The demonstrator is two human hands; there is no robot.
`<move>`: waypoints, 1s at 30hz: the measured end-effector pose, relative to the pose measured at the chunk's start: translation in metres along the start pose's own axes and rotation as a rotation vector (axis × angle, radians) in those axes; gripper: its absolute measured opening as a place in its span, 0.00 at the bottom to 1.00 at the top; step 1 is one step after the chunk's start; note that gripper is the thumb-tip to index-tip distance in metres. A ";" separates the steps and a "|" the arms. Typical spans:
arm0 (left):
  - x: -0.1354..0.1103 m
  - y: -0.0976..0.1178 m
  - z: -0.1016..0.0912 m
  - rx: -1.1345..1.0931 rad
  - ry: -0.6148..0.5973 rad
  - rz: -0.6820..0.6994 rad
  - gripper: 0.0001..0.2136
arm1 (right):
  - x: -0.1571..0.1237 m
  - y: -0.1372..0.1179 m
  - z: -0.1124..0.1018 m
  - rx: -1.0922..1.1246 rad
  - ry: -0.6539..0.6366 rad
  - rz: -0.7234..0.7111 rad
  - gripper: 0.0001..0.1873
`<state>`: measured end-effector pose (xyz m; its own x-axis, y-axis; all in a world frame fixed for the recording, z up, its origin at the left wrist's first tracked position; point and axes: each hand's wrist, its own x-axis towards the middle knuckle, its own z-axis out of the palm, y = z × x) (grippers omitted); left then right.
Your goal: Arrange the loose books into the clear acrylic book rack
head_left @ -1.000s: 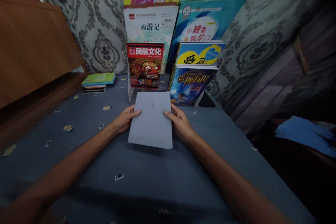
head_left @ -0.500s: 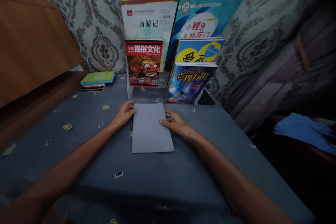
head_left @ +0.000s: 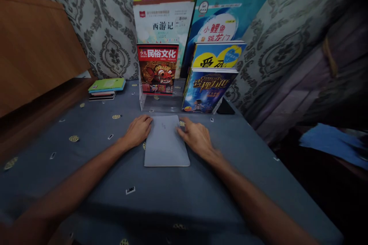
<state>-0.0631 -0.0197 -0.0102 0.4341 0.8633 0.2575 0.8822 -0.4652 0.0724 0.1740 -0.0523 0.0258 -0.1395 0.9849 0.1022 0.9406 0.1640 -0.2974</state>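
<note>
A thin grey booklet (head_left: 166, 143) lies flat on the blue-grey tablecloth (head_left: 178, 199), just in front of a clear display stand (head_left: 161, 103). My left hand (head_left: 137, 131) rests at the booklet's upper left edge, fingers curled loosely onto the corner. On the upper right edge lies my right hand (head_left: 195, 137), palm down with fingers stretched out. Neither hand lifts the booklet.
The stand holds a red magazine (head_left: 157, 68) and a dark blue book (head_left: 207, 90), with more picture books stacked behind against patterned wallpaper. A small pile of books with a green cover (head_left: 106, 87) lies at back left beside a wooden board (head_left: 34, 53). The table's right edge drops off.
The booklet was held tilted up a second ago and has been laid flat on the cloth. Both hands now rest on top of its far corners instead of gripping its sides.
</note>
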 end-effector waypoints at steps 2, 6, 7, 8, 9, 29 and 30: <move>0.000 0.001 0.000 0.015 -0.003 0.008 0.15 | 0.001 -0.006 0.005 0.000 0.045 -0.123 0.20; 0.000 0.001 0.000 0.019 0.011 0.027 0.14 | 0.012 -0.019 0.024 0.079 0.055 -0.499 0.20; 0.000 0.001 0.000 0.019 0.013 0.031 0.14 | 0.016 -0.022 0.030 0.087 0.037 -0.559 0.21; 0.000 0.001 0.000 0.020 0.014 0.034 0.14 | 0.020 -0.025 0.035 0.087 0.014 -0.591 0.23; 0.000 0.001 0.000 0.022 0.014 0.038 0.13 | 0.023 -0.027 0.040 0.083 -0.011 -0.601 0.24; 0.000 0.003 -0.004 0.067 -0.005 0.045 0.13 | 0.030 0.019 0.044 0.023 -0.015 -0.308 0.28; 0.000 0.003 -0.003 0.067 -0.004 0.042 0.13 | 0.030 0.020 0.044 0.023 -0.021 -0.310 0.29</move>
<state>-0.0612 -0.0213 -0.0066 0.4721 0.8440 0.2546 0.8732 -0.4874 -0.0036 0.1752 -0.0173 -0.0188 -0.4249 0.8887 0.1722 0.8451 0.4576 -0.2765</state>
